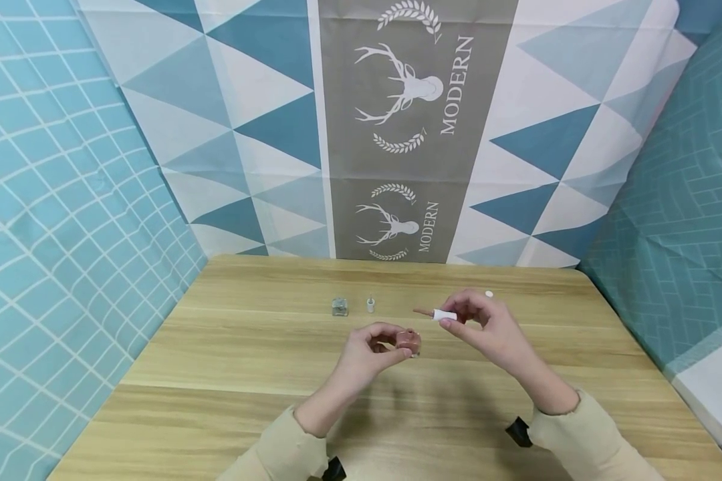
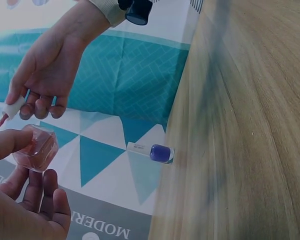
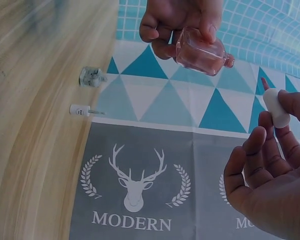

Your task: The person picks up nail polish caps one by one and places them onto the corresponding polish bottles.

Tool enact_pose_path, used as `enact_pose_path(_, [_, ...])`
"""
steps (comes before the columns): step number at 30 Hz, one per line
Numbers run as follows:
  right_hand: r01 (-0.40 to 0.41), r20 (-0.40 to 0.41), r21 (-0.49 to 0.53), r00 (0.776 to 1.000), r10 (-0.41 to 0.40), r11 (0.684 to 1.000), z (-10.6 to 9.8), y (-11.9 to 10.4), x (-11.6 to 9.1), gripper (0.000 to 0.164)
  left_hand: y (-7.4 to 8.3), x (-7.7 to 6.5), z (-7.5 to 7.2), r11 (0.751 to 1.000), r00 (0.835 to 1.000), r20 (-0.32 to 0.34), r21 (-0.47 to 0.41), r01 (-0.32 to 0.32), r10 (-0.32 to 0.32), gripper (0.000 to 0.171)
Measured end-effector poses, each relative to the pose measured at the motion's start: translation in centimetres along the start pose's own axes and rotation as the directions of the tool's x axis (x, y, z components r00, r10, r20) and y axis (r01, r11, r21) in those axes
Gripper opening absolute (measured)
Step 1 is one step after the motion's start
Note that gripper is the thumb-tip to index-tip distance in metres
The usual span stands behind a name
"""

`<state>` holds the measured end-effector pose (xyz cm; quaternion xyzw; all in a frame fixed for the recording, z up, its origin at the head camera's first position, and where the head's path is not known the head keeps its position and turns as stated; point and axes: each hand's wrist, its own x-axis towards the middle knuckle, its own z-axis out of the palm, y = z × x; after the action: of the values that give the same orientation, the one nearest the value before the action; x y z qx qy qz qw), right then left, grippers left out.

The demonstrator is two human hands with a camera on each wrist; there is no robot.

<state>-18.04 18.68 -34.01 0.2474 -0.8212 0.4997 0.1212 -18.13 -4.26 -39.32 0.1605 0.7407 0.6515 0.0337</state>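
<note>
My left hand [image 1: 364,354] holds a small square nail polish bottle [image 3: 200,55] of pink polish between thumb and fingers, its neck uncapped. To its right, above the table, my right hand [image 1: 490,331] pinches the white cap [image 1: 445,314] of a nail polish brush. The brush tip [image 1: 422,311], coated in pink, points left toward the bottle and stands apart from it. In the right wrist view, the bottle tilts with its neck toward the right.
Farther back on the wooden table [image 1: 241,361] sits an uncapped glittery bottle [image 1: 339,307]. Beside it, another white cap [image 1: 370,305] stands with its brush upward. A purple nail polish bottle [image 2: 161,153] with a white cap stands beyond my right hand. Patterned cloth [image 1: 277,133] hangs behind.
</note>
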Motion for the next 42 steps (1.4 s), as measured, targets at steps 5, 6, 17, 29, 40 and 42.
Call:
enact_pose_path(5, [0.002,0.008,-0.032,1.0,-0.001,0.999,-0.1,-0.3,0.0,0.014,0.2,-0.1,-0.2,1.0,1.0,0.004,0.004,-0.006,0.006,0.031])
enact_pose_path(6, [0.001,0.012,-0.036,1.0,-0.001,0.999,-0.1,-0.4,0.0,0.014,0.2,-0.1,-0.2,1.0,1.0,0.006,0.007,-0.006,0.006,0.031])
enact_pose_path(17, [0.027,0.056,-0.065,0.998,-0.024,0.998,-0.2,-0.8,0.2,0.013,0.3,-0.2,-0.4,1.0,1.0,0.014,0.013,-0.027,0.027,0.03])
enact_pose_path(29, [0.08,0.101,-0.075,0.992,-0.072,0.994,-0.1,-0.8,0.3,0.016,0.6,-0.4,-0.4,1.0,1.0,0.006,0.018,-0.009,0.009,0.028])
enact_pose_path(40, [0.091,0.118,-0.106,0.99,-0.078,0.99,0.0,-0.8,0.3,0.017,2.6,-1.0,-0.6,0.998,1.0,0.019,0.062,0.011,-0.012,0.026])
enact_pose_path(42, [0.093,0.122,-0.112,0.989,-0.08,0.989,0.0,-0.9,0.3,0.016,3.5,-1.3,-0.6,0.998,1.0,0.024,0.062,0.007,-0.009,0.026])
